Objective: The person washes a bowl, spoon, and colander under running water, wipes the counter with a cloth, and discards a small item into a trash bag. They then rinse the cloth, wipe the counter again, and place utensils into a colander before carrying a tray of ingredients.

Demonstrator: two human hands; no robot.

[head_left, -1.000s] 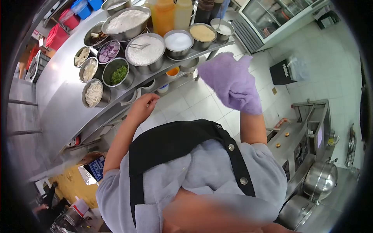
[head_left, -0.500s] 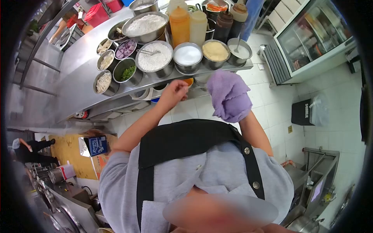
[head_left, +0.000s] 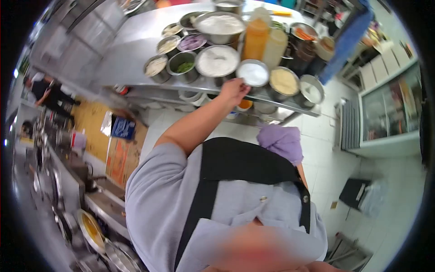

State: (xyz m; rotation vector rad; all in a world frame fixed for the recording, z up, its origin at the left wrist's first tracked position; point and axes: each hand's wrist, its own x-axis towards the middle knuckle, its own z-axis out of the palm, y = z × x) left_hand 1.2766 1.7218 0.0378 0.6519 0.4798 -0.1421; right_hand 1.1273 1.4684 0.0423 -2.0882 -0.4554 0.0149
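Observation:
My left hand (head_left: 233,92) is at the front edge of the steel counter, its fingers bent together by the rim of a metal container of white powder (head_left: 253,73). Whether it touches the rim or pinches anything, I cannot make out. A purple cloth (head_left: 282,144) covers my right hand, which is held low in front of the apron; only the forearm shows below it. Close to the left hand stand a larger container of white flour-like powder (head_left: 217,61) and a container of yellowish powder (head_left: 284,81).
On the counter (head_left: 122,68) are containers of chopped greens (head_left: 184,68) and purple onion (head_left: 192,42), a big flour bowl (head_left: 220,23) and an orange squeeze bottle (head_left: 256,38). A glass-door fridge (head_left: 392,102) stands right. Another person (head_left: 52,95) is far left.
My left hand has moved forward to the counter edge by the white powder container. My right hand with the purple cloth has dropped closer to my body. The whole view has shifted.

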